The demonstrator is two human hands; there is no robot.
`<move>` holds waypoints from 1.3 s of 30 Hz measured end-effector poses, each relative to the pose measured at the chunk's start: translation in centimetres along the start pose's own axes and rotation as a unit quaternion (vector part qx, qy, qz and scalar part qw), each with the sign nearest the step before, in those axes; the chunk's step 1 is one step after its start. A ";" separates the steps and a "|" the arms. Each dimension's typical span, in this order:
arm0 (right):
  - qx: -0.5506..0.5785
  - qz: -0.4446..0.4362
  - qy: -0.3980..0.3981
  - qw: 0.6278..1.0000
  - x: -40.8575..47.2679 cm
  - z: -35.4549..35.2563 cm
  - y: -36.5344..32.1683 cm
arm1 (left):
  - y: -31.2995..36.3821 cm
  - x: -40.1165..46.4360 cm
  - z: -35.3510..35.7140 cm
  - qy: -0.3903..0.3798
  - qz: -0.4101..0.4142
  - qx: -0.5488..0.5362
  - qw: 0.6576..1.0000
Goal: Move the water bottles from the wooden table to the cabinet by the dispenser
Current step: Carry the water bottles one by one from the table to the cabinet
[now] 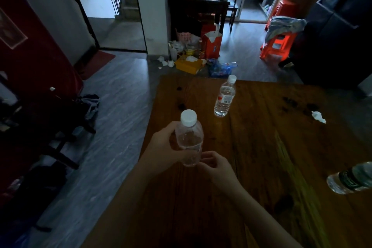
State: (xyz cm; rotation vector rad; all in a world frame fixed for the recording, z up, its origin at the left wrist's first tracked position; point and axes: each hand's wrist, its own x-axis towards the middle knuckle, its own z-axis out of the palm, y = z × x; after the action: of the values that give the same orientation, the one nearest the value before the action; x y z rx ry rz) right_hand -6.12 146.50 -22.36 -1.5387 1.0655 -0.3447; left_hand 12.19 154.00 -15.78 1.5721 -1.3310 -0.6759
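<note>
My left hand is wrapped around a clear water bottle with a white cap, held upright above the near left part of the wooden table. My right hand sits just right of the bottle's base with curled fingers close to or touching it. A second bottle with a white cap and a red-and-white label stands upright farther back on the table. A third bottle with a dark label lies at the right edge, cut off by the frame.
A crumpled tissue lies on the table at the right. Boxes, bags and litter are piled on the floor beyond the table by a pillar. Orange plastic stools stand at the back right. Dark furniture fills the left.
</note>
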 end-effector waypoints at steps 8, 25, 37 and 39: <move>0.056 -0.027 -0.024 0.998 -1.3 -0.7 -1.6 | 2.2 0.1 -0.4 -0.005 -0.010 -0.003 1.000; 0.027 -0.085 -0.102 0.991 -3.3 -1.5 -3.0 | 7.7 -4.2 -0.8 0.072 -0.043 0.042 0.996; -0.024 -0.141 -0.301 0.943 -7.8 9.2 -7.2 | 10.2 -18.6 -7.3 0.281 -0.129 0.071 0.948; -0.025 -0.140 -0.333 0.932 -9.2 11.4 -7.7 | 10.6 -21.5 -8.4 0.314 -0.138 0.076 0.936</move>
State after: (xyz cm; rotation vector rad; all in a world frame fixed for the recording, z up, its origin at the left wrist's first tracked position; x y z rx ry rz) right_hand 0.42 160.07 -15.55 -1.6791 0.3258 0.0269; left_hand 9.20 177.35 -6.13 1.9097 -0.7028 -0.1932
